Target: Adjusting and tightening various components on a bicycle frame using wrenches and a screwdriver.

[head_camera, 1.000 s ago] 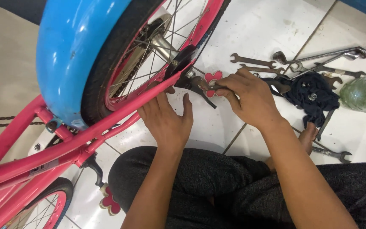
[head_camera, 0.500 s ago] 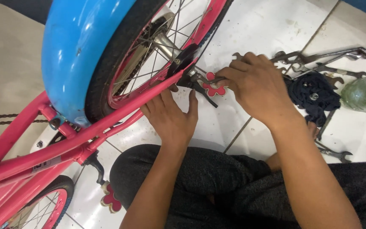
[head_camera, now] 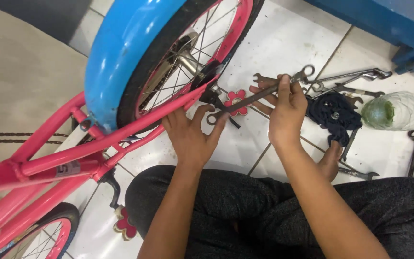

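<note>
two hands at work on the upturned pink bicycle (head_camera: 49, 163): my right hand (head_camera: 286, 108) is closed around a combination wrench (head_camera: 257, 96), lifted off the floor tiles (head_camera: 288, 43) and angled toward the rear axle nut (head_camera: 212, 96). my left hand (head_camera: 190, 136) lies open, fingers spread, against the frame stay by the wheel (head_camera: 178, 67). i judge this as wrench selection done; next it needs its open end seated squarely on the nut. half a second ago the right hand was down among the spanners (head_camera: 350, 81); now it is raised with one.
</note>
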